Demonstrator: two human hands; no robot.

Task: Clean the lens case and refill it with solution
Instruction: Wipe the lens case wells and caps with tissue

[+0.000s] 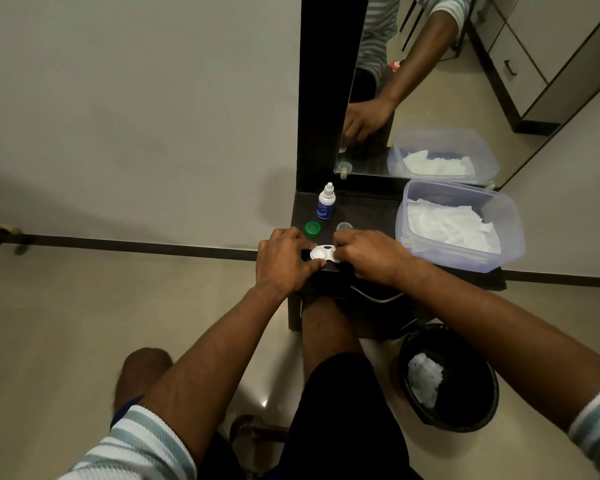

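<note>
A white lens case [321, 253] lies near the front edge of a small dark shelf [364, 213], one well uncovered and facing up. My left hand [284, 259] grips the case's left end. My right hand [368, 254] pinches its right end, and the fingers hide that side. A green cap [312, 229] and a clear cap [343, 226] lie loose just behind the case. The solution bottle [326, 201], white with a blue label, stands upright at the back left of the shelf.
A clear plastic box [503, 237] of white tissues fills the shelf's right side. A mirror [430, 81] rises behind the shelf. A black bin [475, 410] holding a crumpled tissue stands on the floor at the right. My knees are under the shelf.
</note>
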